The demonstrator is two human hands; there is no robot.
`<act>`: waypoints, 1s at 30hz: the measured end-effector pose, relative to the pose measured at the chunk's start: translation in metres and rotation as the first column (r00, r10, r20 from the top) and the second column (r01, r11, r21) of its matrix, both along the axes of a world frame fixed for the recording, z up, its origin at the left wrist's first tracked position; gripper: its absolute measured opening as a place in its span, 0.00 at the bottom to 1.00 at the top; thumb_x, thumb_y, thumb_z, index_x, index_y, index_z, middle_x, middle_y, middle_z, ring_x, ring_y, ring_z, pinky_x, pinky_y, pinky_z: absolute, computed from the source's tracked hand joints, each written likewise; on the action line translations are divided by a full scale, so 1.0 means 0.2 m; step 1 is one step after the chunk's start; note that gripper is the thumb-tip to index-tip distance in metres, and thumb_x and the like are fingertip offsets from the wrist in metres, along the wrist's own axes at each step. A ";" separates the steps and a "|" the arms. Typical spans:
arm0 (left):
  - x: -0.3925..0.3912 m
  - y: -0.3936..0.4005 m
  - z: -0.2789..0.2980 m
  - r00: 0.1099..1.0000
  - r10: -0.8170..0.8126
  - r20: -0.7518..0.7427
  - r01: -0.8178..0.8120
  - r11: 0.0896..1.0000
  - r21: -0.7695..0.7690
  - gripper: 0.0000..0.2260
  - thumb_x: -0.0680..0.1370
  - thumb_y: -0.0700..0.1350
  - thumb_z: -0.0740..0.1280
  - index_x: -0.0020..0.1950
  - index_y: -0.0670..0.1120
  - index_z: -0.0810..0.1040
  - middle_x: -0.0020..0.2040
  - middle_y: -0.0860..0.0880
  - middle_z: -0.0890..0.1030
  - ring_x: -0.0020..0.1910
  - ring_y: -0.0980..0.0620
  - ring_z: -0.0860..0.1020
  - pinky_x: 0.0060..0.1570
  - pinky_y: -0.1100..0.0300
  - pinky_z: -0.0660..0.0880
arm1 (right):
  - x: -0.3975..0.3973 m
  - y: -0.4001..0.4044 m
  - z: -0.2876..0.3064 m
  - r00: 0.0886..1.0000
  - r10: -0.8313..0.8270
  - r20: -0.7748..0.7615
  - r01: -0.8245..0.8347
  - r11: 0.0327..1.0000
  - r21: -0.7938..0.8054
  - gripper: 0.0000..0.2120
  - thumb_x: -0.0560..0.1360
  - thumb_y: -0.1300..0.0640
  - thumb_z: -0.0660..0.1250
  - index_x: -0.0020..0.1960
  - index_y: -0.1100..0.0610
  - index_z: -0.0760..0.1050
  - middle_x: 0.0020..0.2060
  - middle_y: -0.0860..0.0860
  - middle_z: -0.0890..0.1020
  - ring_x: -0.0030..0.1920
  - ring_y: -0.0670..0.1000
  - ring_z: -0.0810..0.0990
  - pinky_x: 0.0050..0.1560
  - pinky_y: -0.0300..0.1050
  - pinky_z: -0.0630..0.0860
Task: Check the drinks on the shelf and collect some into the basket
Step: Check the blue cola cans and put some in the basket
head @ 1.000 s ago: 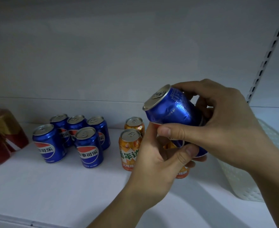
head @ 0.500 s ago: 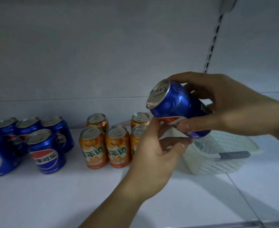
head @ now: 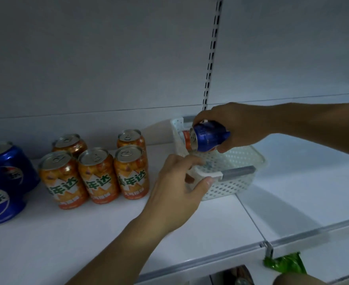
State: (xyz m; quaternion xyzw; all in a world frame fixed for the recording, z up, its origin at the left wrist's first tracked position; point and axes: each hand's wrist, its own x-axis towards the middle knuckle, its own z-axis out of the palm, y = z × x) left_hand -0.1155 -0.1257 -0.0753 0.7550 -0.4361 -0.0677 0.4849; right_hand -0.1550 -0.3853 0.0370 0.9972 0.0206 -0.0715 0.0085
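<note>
A: How many cans do you count on the shelf (head: 108, 233)?

B: Five orange cans (head: 96, 177) stand upright in a group, three in front and two behind. At the left edge you have blue cans (head: 1, 200); I see at least two, partly cut off.

A: And your hands?

B: Your right hand (head: 237, 125) grips one blue can (head: 209, 137), tilted on its side, over the white basket (head: 241, 161). One orange can (head: 187, 138) already lies inside the basket. Your left hand (head: 179, 182) holds the basket's near rim with curled fingers.
</note>
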 end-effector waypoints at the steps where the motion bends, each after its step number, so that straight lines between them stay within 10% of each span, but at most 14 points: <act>1: 0.00 -0.01 -0.01 0.997 -0.001 0.071 -0.001 0.999 0.036 0.12 0.78 0.55 0.72 0.60 0.56 0.79 0.57 0.56 0.71 0.50 0.60 0.77 0.47 0.70 0.74 | 0.05 0.21 -0.03 0.997 -0.080 0.005 0.080 0.997 0.000 0.37 0.68 0.54 0.81 0.72 0.46 0.68 0.57 0.48 0.79 0.52 0.50 0.76 0.52 0.44 0.71; 19: 0.01 -0.04 -0.04 0.966 -0.006 0.258 -0.007 0.999 0.050 0.09 0.79 0.49 0.70 0.58 0.51 0.75 0.63 0.53 0.76 0.55 0.51 0.78 0.48 0.51 0.80 | 0.19 0.13 -0.38 0.997 -0.043 0.071 0.043 0.999 0.002 0.37 0.71 0.49 0.78 0.76 0.46 0.66 0.61 0.49 0.77 0.58 0.49 0.68 0.57 0.40 0.59; 24: 0.02 0.09 0.01 0.996 -0.080 0.040 0.077 0.994 0.075 0.19 0.80 0.47 0.69 0.68 0.61 0.71 0.68 0.59 0.77 0.65 0.60 0.76 0.60 0.60 0.78 | 0.15 0.18 -0.27 0.997 -0.059 0.048 0.062 0.996 -0.068 0.40 0.70 0.45 0.80 0.76 0.45 0.65 0.56 0.48 0.74 0.56 0.49 0.69 0.55 0.42 0.62; 30: 0.08 0.39 0.24 0.966 0.033 0.257 -0.059 0.994 0.095 0.14 0.80 0.50 0.68 0.66 0.57 0.76 0.59 0.62 0.80 0.58 0.65 0.78 0.56 0.63 0.79 | 0.11 0.39 0.02 0.992 -0.042 0.116 0.070 0.966 -0.248 0.28 0.77 0.39 0.69 0.74 0.42 0.65 0.63 0.48 0.74 0.63 0.52 0.73 0.60 0.51 0.77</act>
